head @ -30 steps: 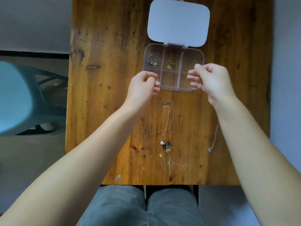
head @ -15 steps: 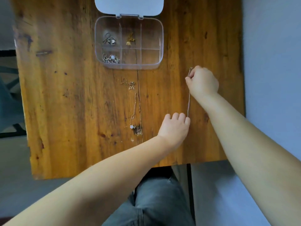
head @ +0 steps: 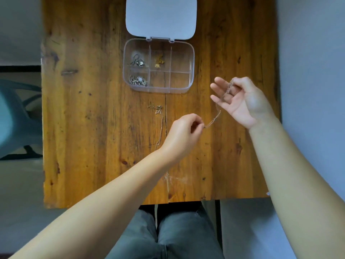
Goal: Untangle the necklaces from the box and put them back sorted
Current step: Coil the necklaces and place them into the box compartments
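Observation:
A clear compartment box (head: 192,58) stands open on the wooden table (head: 93,128), its lid (head: 161,16) laid back. Silver jewellery lies in its two left compartments (head: 138,61), a small gold piece (head: 159,62) in the top middle one. A thin silver necklace (head: 214,118) hangs in the air between both hands. My left hand (head: 183,135) pinches its lower end. My right hand (head: 240,99), palm up with fingers spread, holds the upper end between thumb and fingers. Another fine chain (head: 160,120) lies on the table below the box, partly behind my left hand.
A teal chair (head: 15,116) stands left of the table. My grey-trousered legs (head: 168,234) show under the table's near edge. A pale floor lies to the right of the table.
Both hands have lifted the necklace off the table's right side and moved closer together. My right hand has turned palm up and spread its fingers. The camera view has swung back to centre.

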`<state>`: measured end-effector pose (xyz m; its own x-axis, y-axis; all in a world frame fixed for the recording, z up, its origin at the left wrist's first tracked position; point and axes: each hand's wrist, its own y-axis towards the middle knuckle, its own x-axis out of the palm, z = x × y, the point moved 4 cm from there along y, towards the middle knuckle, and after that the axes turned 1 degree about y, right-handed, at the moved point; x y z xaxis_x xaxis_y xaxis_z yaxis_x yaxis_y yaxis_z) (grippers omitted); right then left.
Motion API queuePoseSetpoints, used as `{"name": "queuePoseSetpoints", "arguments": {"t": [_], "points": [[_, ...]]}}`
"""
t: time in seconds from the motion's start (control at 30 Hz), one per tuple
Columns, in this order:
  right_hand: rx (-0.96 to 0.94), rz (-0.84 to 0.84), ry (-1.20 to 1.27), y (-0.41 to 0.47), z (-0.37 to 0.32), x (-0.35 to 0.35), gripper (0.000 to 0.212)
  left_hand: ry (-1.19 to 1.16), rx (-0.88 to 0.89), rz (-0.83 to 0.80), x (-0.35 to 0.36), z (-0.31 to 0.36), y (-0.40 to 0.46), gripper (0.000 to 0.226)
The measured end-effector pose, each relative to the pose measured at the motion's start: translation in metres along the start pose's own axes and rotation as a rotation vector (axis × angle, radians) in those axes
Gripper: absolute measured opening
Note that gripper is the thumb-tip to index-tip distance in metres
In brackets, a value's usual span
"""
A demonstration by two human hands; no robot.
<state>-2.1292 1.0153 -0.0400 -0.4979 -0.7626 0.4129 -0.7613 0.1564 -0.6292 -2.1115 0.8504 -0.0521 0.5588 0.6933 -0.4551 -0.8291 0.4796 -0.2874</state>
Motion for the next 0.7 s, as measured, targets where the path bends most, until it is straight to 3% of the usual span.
{"name": "queuePoseSetpoints", "arguments": {"t": [0.13,0.23,0.33,0.43,0.7], "points": [[0.002,-0.048,0.083,0.009,-0.007,0.051,0.015,-0.139,-0.042,0.278,-0.067,-0.006,0.018,0.01],[-0.012,-0.073,0.052,0.026,-0.002,0.091,0.009,0.015,-0.013,0.363,-0.102,-0.013,0.041,0.008],[-0.05,-0.02,-0.17,0.046,0.01,0.119,0.012,0.282,0.032,0.33,-0.116,-0.022,0.067,0.015],[-0.078,0.075,-0.549,0.061,0.026,0.128,0.008,0.512,0.095,0.252,-0.116,-0.03,0.081,0.021],[-0.219,0.121,-1.162,0.057,0.034,0.124,0.009,0.617,0.184,0.184,-0.114,-0.045,0.075,0.021]]}}
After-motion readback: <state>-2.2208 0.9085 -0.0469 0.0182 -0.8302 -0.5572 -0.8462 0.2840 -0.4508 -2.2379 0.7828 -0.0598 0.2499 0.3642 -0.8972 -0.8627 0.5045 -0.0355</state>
